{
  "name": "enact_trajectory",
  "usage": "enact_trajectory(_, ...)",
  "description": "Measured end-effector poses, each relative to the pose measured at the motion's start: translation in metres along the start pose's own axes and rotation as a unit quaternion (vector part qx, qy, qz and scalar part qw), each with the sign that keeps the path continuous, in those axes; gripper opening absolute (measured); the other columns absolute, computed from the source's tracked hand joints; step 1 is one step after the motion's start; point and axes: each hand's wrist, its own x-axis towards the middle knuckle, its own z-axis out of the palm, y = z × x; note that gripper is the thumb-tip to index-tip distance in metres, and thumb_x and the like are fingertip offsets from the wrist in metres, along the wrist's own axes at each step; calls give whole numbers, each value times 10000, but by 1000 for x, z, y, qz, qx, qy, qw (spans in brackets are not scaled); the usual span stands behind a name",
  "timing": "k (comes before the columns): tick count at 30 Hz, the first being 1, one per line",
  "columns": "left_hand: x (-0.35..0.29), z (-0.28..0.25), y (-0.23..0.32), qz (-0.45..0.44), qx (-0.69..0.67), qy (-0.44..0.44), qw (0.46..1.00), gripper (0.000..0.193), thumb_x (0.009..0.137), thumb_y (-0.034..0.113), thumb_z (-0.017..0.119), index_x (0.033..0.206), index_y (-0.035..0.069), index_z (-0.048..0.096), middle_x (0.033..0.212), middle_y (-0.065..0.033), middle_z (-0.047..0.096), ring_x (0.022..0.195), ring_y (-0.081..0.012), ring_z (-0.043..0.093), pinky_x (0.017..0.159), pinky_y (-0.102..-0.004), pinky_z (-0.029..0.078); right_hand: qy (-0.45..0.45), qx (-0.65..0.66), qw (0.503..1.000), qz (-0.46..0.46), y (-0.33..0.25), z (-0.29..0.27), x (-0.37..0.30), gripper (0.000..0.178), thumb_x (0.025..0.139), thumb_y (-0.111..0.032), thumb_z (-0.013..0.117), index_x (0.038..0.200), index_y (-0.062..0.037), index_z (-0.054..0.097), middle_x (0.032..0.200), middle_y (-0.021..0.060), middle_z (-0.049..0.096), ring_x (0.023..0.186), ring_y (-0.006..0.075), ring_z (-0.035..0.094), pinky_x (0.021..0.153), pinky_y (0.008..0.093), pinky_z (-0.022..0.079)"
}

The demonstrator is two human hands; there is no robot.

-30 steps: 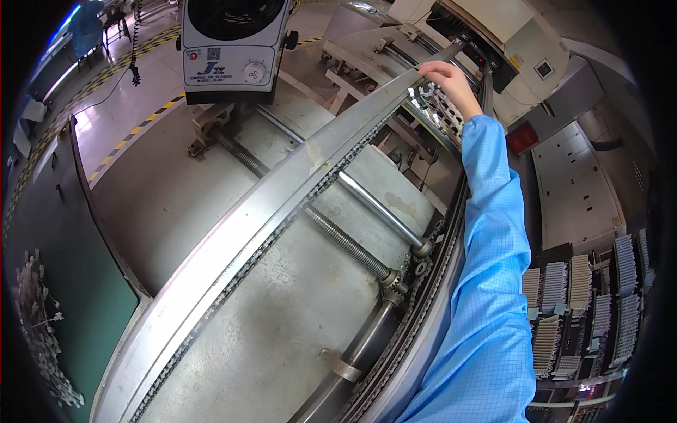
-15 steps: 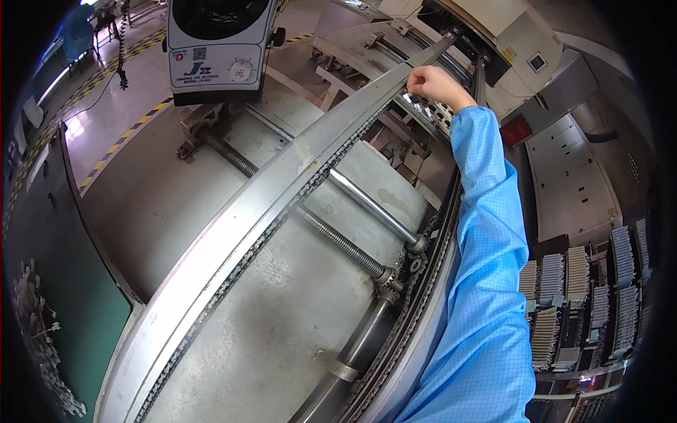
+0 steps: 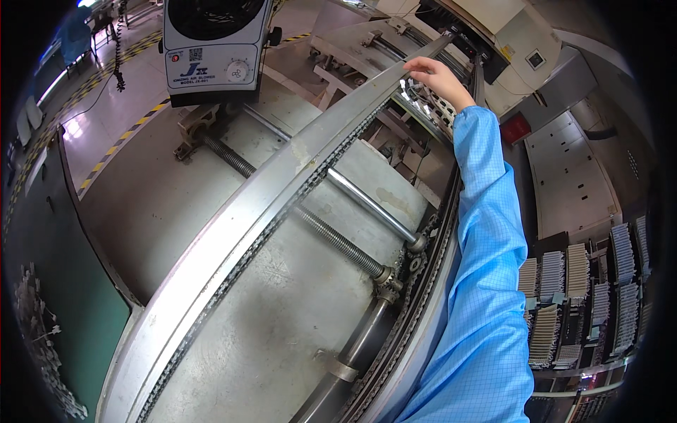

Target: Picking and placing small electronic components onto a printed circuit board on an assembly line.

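Note:
My right hand [image 3: 438, 80], its arm in a blue gridded sleeve [image 3: 490, 233], is stretched to the far part of a conveyor. Its fingers point left, loosely extended and a little apart, with nothing visible in them. Just beneath the hand, between the rails, lies a flat board or frame [image 3: 436, 113] bearing several small white pieces [image 3: 412, 94] with thin ends. The fingertips hover close to the metal conveyor rail [image 3: 233, 218]; whether they touch it I cannot tell. My left hand does not show.
A chain [image 3: 282, 217] runs along the rail, with a threaded rod [image 3: 342, 242] and a smooth shaft [image 3: 370, 203] crossing below. An air blower [image 3: 215, 67] overhangs the far left. White wired pieces [image 3: 35, 321] lie on a green surface [image 3: 88, 303]. Racks of pale strips [image 3: 578, 271] stand right.
The fingers of my right hand, curled together before, have loosened and extended. More of the white pieces beneath it now shows. The arm has barely moved.

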Motion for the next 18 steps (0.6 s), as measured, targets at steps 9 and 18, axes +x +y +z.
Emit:
enact_trajectory(9,3,-1,2,-35,-5,-9,999,456,1058,322,383,873,51,700,888,-122,653,810,-271,595,754,-400,453,13,-278,959,45,1,-6,-2,307,797,-99,583,990,-152,817,982,116,773,966,289,709,947,387,453)
enact_trajectory(18,15,-4,10,-71,-8,-22,997,440,1059,316,397,881,50,699,908,-128,647,822,-279,594,761,-409,455,-20,-330,940,87,5,-5,0,155,847,-238,719,941,-142,796,944,76,767,993,253,696,959,443,387)
